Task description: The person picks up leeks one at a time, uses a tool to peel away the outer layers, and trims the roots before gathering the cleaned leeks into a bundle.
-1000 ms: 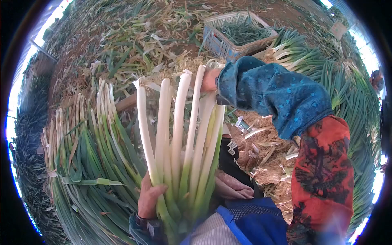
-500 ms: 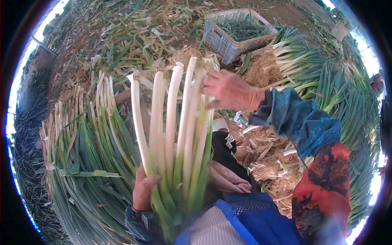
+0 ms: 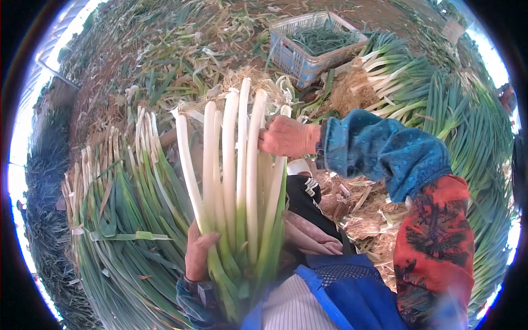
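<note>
So L hand (image 3: pixel 201 256) grips leek bundle (image 3: pixel 236 181) low, R hand (image 3: pixel 286 136) clasps tops.

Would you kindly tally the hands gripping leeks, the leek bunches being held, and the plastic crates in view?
Hands on the leeks: 2, left hand and right hand
Held leek bunch: 1
Blue plastic crate: 1
Total: 4

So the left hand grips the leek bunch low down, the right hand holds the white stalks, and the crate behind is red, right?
No, the head view shows a blue crate, not red. The left hand grips the leek bunch low down and the right hand holds the white stalks.
</note>
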`<action>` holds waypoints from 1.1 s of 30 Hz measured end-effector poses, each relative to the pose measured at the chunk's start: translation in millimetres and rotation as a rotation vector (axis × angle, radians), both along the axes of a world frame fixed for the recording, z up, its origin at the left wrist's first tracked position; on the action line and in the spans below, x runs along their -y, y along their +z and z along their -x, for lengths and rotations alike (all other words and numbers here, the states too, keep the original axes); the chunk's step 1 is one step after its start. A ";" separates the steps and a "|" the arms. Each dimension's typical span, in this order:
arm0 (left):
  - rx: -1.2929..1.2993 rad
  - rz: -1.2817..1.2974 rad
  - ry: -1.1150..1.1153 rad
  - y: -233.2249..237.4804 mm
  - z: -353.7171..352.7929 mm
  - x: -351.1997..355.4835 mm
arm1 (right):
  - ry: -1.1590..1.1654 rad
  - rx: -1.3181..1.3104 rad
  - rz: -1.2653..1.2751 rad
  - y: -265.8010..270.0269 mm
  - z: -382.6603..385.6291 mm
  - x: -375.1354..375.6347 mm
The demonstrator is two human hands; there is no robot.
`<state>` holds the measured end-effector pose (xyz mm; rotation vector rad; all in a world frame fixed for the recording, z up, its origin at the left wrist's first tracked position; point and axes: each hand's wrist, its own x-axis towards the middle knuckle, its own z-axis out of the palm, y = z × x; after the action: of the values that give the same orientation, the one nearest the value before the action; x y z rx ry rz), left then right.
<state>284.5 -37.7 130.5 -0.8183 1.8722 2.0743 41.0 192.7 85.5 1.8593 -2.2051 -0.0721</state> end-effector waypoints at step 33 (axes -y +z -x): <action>0.002 -0.062 0.060 2.4 2.0 -8.0 | -0.747 0.837 -0.087 31.4 89.9 -33.7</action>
<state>282.6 -29.7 132.9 -0.8710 1.7936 2.1547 -48.9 226.4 116.9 1.0629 -3.3914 0.5772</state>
